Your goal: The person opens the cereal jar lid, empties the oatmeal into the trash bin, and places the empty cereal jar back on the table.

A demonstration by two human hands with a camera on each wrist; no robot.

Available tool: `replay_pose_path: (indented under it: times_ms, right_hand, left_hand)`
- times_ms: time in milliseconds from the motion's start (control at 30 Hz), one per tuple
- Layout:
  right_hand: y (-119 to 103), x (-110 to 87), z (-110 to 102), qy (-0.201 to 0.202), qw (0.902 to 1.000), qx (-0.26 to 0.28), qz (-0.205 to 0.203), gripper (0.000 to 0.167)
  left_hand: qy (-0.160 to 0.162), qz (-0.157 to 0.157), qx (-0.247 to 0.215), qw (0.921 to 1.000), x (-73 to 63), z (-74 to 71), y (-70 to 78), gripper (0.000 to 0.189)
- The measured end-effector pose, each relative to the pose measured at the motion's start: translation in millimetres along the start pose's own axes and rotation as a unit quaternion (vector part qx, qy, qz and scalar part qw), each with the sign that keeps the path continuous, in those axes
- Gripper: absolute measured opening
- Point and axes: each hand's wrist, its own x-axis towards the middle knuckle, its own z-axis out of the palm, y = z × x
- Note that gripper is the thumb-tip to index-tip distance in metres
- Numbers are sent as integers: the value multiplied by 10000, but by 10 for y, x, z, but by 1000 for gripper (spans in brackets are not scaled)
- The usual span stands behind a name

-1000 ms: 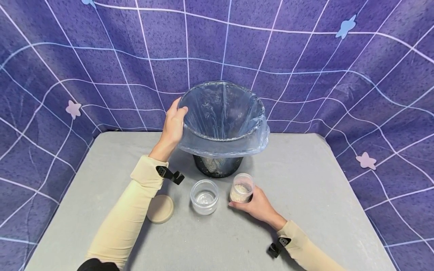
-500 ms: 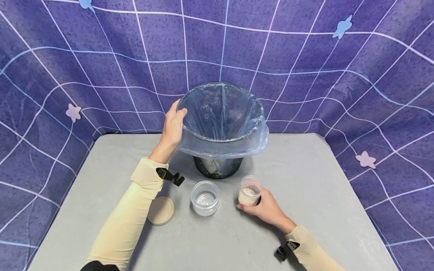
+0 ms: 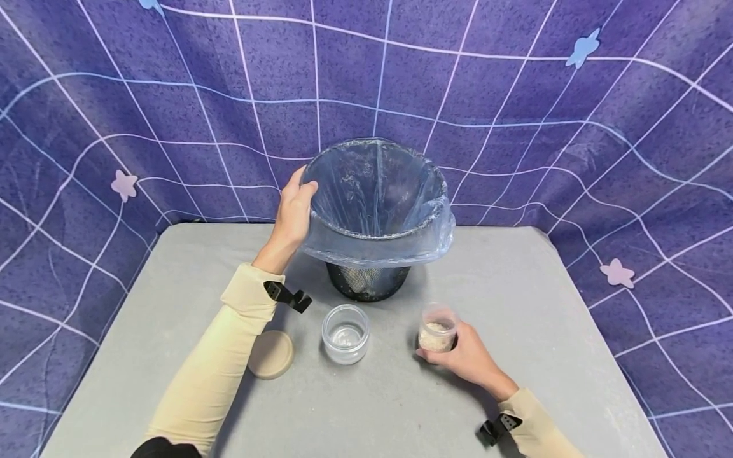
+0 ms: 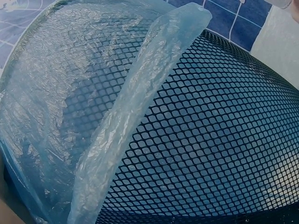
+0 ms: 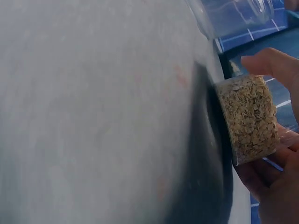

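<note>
My left hand [image 3: 293, 210] grips the left rim of a black mesh waste bin [image 3: 369, 281], thumb over the edge. A blue plastic bag [image 3: 372, 248] lines the bin and folds down over its rim; the left wrist view shows the folded bag against the mesh [image 4: 196, 121]. To the right, my right hand [image 3: 471, 357] holds a small clear cup [image 3: 438, 318] upright, low over the table. Pale, oat-like flakes [image 5: 250, 119] fill its lower part. An uncapped clear jar [image 3: 346, 335] stands between the two arms, in front of the bin.
A round beige lid [image 3: 271, 355] lies left of the jar, beside the left forearm. The grey table [image 3: 366, 413] is bounded at the back and both sides by purple curtains [image 3: 366, 63] with a line pattern.
My right hand has moved the cup of flakes to the right and slightly toward me, away from the jar. The left hand, bin, jar and lid have stayed put.
</note>
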Motion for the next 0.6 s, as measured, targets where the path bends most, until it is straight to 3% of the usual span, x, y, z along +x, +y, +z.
replay_pose_path:
  times_ms: [333,600]
  right_hand:
    - [79,-68,-209,64,9992,-338,193,59]
    - [146,-122,-329,219,9991,-299,186,52]
  left_hand:
    - [27,15,16,10000,6,-8,-16,53]
    - [-6,27,-23,10000,0,4,0,53]
